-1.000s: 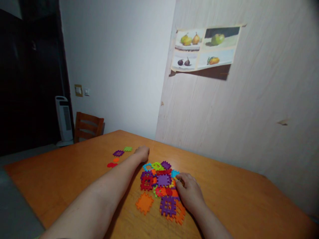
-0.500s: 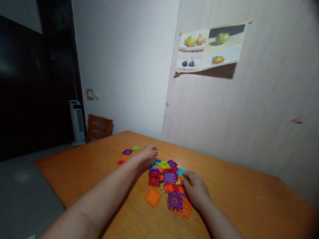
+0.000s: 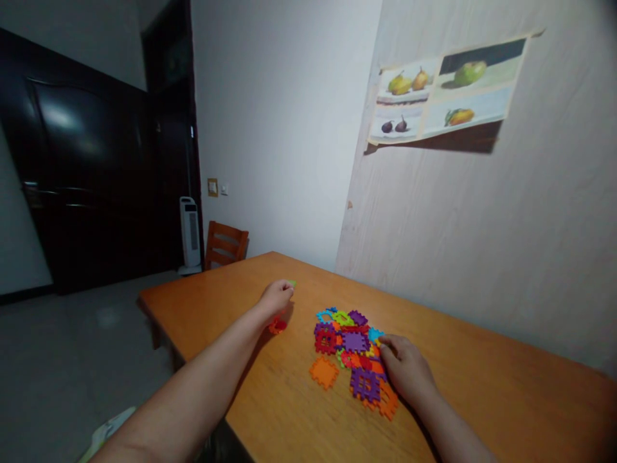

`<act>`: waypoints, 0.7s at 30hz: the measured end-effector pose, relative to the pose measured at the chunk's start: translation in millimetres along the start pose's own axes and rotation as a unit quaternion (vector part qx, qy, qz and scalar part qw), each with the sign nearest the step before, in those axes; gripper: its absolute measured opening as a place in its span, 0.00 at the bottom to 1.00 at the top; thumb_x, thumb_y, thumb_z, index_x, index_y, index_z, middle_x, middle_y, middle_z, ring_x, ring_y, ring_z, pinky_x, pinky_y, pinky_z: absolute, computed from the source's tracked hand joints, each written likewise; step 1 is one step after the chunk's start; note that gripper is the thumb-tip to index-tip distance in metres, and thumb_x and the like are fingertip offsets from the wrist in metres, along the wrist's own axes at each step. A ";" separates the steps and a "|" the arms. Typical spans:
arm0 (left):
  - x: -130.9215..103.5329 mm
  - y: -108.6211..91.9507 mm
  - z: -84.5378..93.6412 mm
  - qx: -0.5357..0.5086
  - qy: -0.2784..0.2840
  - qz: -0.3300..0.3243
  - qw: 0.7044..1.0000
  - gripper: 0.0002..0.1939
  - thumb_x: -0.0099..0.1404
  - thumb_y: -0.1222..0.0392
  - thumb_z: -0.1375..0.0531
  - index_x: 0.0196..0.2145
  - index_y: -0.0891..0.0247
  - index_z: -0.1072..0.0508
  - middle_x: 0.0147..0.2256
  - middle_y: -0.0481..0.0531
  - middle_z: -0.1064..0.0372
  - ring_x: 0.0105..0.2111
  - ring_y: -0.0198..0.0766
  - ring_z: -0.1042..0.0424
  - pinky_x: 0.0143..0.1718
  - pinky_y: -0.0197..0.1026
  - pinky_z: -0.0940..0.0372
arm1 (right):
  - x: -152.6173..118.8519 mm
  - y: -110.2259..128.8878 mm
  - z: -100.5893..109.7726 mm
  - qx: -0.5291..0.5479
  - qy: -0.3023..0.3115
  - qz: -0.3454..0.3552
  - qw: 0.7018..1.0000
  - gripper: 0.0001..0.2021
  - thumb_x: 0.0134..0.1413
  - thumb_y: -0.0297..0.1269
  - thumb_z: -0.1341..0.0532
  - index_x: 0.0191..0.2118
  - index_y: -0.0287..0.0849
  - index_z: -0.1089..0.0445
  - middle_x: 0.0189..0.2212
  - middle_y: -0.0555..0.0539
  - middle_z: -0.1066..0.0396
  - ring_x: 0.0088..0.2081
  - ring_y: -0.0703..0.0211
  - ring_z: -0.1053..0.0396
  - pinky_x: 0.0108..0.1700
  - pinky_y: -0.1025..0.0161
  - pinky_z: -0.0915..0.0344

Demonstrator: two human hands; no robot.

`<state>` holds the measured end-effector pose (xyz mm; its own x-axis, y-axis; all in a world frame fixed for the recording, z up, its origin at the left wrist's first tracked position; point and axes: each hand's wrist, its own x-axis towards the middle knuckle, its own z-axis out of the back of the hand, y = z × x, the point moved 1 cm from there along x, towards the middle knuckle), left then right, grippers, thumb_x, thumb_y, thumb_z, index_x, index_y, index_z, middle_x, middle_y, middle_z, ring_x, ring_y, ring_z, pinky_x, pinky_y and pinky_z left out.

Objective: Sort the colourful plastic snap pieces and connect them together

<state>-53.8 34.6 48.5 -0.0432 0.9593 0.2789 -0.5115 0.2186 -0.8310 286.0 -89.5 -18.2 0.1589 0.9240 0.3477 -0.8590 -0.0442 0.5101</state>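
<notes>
A loose pile of colourful toothed foam-like puzzle pieces lies mid-table, with a purple piece (image 3: pixel 355 341) on top. My left hand (image 3: pixel 278 296) is left of the pile with its fingers curled together; what they hold, if anything, is hidden. A green piece (image 3: pixel 292 283) shows just past its fingertips. Below that wrist lie small red and orange pieces (image 3: pixel 277 325). At the pile's right edge, my right hand (image 3: pixel 405 361) has bent fingers, tips by a bit of yellow and a light blue piece (image 3: pixel 376 334); its grip is hidden.
An orange piece (image 3: pixel 324 372) lies in front of the pile. Nearer my right hand, a purple window-shaped piece (image 3: pixel 365 384) overlaps an orange one (image 3: pixel 388 400). The wooden table (image 3: pixel 463 379) meets the wall on the far side. A chair (image 3: pixel 226 243) stands beyond its left end.
My left hand has moved left, away from the pile's far side, to the separate pieces. My right hand stays at the pile's edge. The view has turned left.
</notes>
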 end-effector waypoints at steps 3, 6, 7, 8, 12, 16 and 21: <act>-7.9 3.1 10.4 0.035 0.017 -0.009 0.999 0.05 0.61 0.66 0.45 0.27 0.62 0.33 0.25 0.46 0.35 0.26 0.33 0.36 0.27 0.33 0.44 | -0.9 -1.2 2.3 0.033 0.003 -0.019 0.999 0.22 0.61 0.44 0.51 0.50 0.42 0.25 0.51 0.44 0.24 0.53 0.52 0.29 0.55 0.58 0.36; -16.6 7.9 17.4 0.046 0.028 -0.008 0.999 0.04 0.61 0.67 0.46 0.29 0.62 0.33 0.27 0.48 0.33 0.28 0.33 0.34 0.28 0.33 0.42 | -2.3 -1.3 5.4 0.055 -0.007 -0.030 0.998 0.23 0.61 0.45 0.53 0.51 0.42 0.26 0.51 0.44 0.24 0.52 0.52 0.28 0.54 0.58 0.35; -19.4 10.1 19.2 0.043 0.027 -0.001 0.999 0.04 0.61 0.67 0.46 0.31 0.62 0.32 0.27 0.48 0.32 0.27 0.33 0.34 0.28 0.33 0.41 | -2.7 -1.4 6.3 0.058 -0.011 -0.032 0.998 0.24 0.60 0.45 0.52 0.51 0.42 0.26 0.50 0.44 0.23 0.52 0.51 0.27 0.53 0.58 0.35; -22.1 12.6 20.8 0.038 0.023 0.007 0.999 0.05 0.62 0.67 0.47 0.32 0.63 0.32 0.28 0.48 0.32 0.27 0.33 0.34 0.28 0.33 0.40 | -3.0 -1.6 6.9 0.060 -0.015 -0.033 0.998 0.24 0.60 0.46 0.52 0.51 0.42 0.26 0.50 0.43 0.23 0.52 0.51 0.27 0.53 0.58 0.35; -29.8 22.7 27.1 0.041 0.001 0.010 0.999 0.08 0.62 0.68 0.47 0.35 0.63 0.29 0.29 0.49 0.30 0.28 0.34 0.33 0.30 0.35 0.39 | -2.3 -5.3 7.1 0.075 -0.028 -0.045 0.996 0.24 0.58 0.47 0.51 0.51 0.42 0.25 0.50 0.44 0.23 0.52 0.51 0.27 0.52 0.59 0.34; -38.2 26.5 35.5 0.094 0.018 -0.026 0.995 0.07 0.60 0.67 0.44 0.36 0.63 0.27 0.31 0.50 0.29 0.30 0.36 0.32 0.32 0.36 0.38 | 0.0 -9.5 5.2 0.077 -0.025 -0.046 0.996 0.24 0.56 0.50 0.49 0.49 0.42 0.24 0.48 0.44 0.22 0.50 0.50 0.27 0.51 0.59 0.34; -59.3 11.1 44.7 0.242 0.082 -0.101 0.961 0.13 0.57 0.55 0.36 0.40 0.61 0.23 0.39 0.54 0.27 0.40 0.44 0.29 0.41 0.41 0.37 | 0.9 -8.8 4.9 0.041 -0.023 -0.039 0.998 0.24 0.57 0.50 0.50 0.47 0.42 0.24 0.48 0.43 0.22 0.50 0.49 0.27 0.51 0.57 0.34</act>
<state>-95.2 -27.8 44.2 0.2159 0.9297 0.2985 -0.8362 0.3339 -0.4352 296.1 -90.1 -18.5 0.2464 0.9079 0.3392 -0.8010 -0.0062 0.5986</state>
